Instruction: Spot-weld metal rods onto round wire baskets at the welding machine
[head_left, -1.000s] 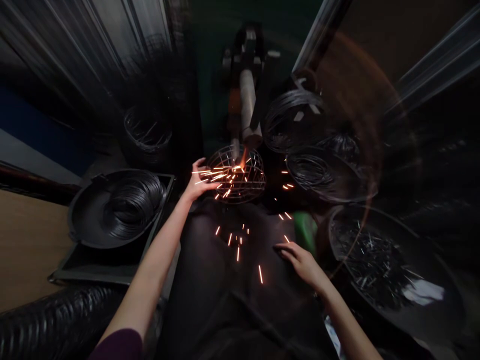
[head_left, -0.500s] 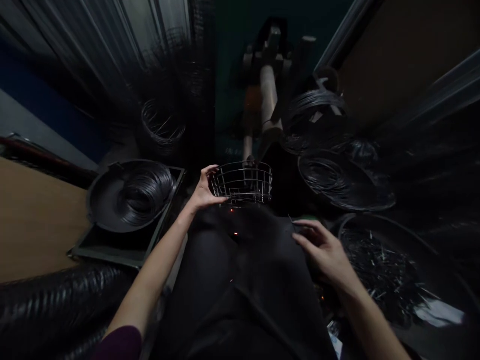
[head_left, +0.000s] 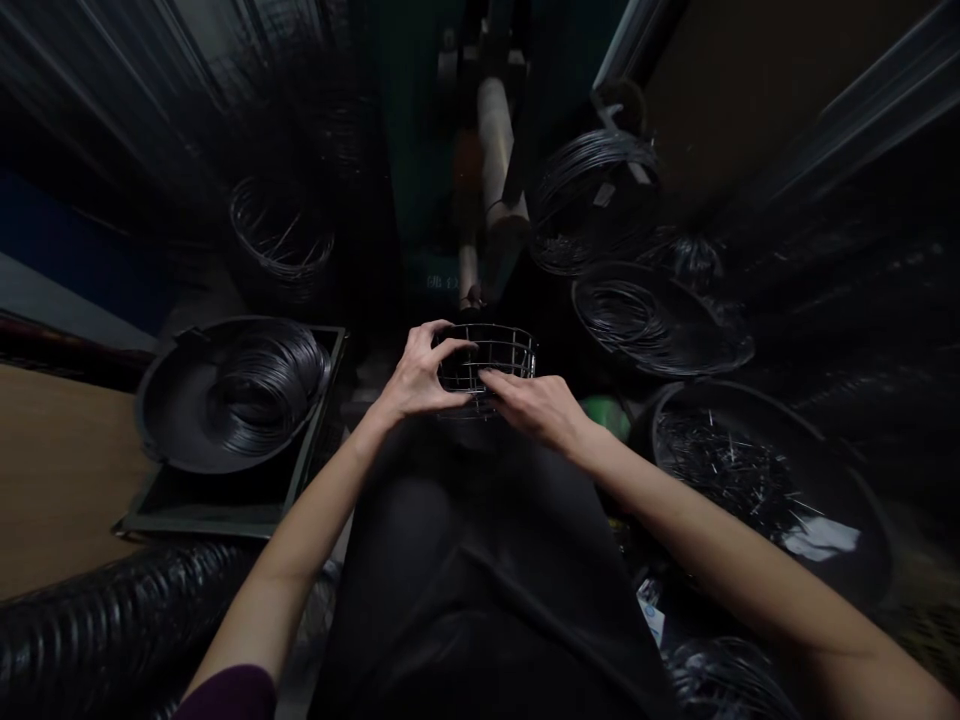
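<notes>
A round wire basket [head_left: 491, 352] of thin metal rods hangs in front of the welding machine's lower post [head_left: 469, 270], above my lap. Its left side is in my left hand [head_left: 421, 372], with the thumb low and the fingers over the rim. My right hand [head_left: 536, 405] has its fingertips pinched together at the basket's near wall. The short wire seen in those fingers half a second ago is mostly hidden now. A black apron [head_left: 480, 560] covers my legs just beneath.
At left, a dark basin [head_left: 169, 420] with a wire coil [head_left: 270, 385] stands on a green-framed stand. A second basin [head_left: 847, 530] at right holds many short wire pieces [head_left: 720, 465]. Further wire coils [head_left: 626, 310] lie beyond it. A ribbed black duct [head_left: 112, 625] runs at lower left.
My right hand has moved left from beside my right knee to the basket's near wall, bringing the short wire. My left hand still grips the basket. Sparks near my lap are gone.
</notes>
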